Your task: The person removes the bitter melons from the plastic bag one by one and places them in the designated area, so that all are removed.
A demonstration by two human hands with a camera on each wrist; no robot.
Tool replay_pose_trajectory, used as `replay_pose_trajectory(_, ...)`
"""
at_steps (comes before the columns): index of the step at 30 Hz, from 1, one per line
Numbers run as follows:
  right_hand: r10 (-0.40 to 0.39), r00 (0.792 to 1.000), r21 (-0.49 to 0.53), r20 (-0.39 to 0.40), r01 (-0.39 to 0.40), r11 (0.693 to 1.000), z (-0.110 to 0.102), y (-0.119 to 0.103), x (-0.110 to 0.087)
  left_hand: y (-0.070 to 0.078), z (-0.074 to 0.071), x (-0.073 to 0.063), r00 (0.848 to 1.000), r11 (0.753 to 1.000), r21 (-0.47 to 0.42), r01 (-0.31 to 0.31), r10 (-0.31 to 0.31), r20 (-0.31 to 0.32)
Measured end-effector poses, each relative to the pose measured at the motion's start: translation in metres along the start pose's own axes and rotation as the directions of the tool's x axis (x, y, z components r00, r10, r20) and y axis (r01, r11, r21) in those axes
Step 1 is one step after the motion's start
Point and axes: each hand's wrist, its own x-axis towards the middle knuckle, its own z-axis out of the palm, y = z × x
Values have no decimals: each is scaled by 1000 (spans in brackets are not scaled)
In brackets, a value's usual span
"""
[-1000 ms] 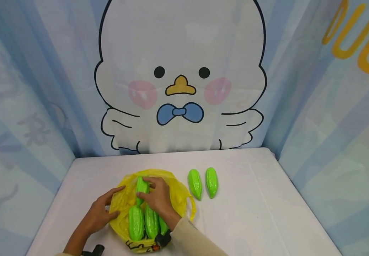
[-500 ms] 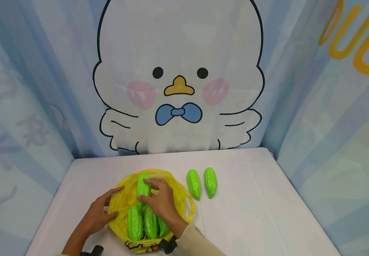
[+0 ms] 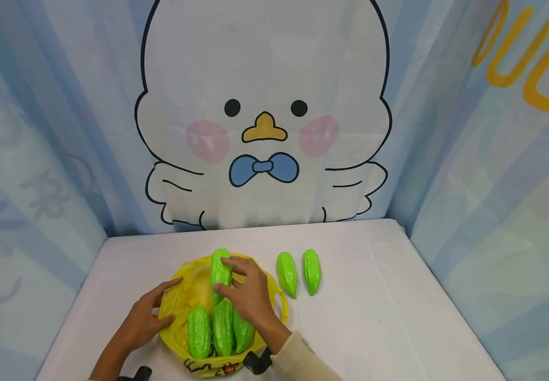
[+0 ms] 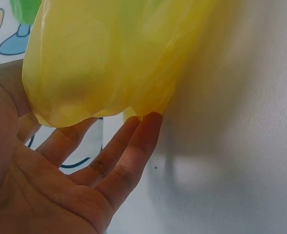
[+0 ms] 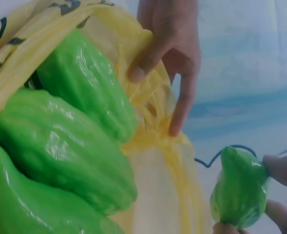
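A yellow plastic bag [image 3: 193, 280] lies on the table with its mouth spread wide. Three glossy green bitter melons sit inside it: a left one [image 3: 199, 333], a middle one [image 3: 223, 328] and a right one [image 3: 243, 334]. My right hand [image 3: 250, 296] pinches another bitter melon [image 3: 219, 269] between thumb and fingertips, above the bag's far part; the right wrist view shows this held melon [image 5: 241, 190] too. At the bag's left side rests my left hand [image 3: 143, 320], thumb and fingers spread apart, fingertips touching the yellow plastic [image 4: 99, 63].
Two more bitter melons, one [image 3: 286, 274] beside the other [image 3: 311, 272], lie on the white table [image 3: 374, 317] to the right of the bag. A yellow bag handle [image 3: 283, 307] loops out on the right. Printed curtains with a cartoon duck [image 3: 265, 201] surround the table.
My right hand has lifted the bitter melon up and to the right, away from those in the bag. The left hand stays in place at the bag's side.
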Motion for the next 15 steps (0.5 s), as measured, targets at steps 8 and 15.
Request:
replay_pose_trajectory(8, 1, 1000, -6, -26, -1, 1000, -17, 4, 3, -2, 0, -1, 1000, 999, -8, -31, 31, -1)
replay_pose_trajectory(15, 8, 998, -22, -61, -9, 1000, -33, 7, 4, -2, 0, -1, 1000, 1000, -6, -24, 24, -5)
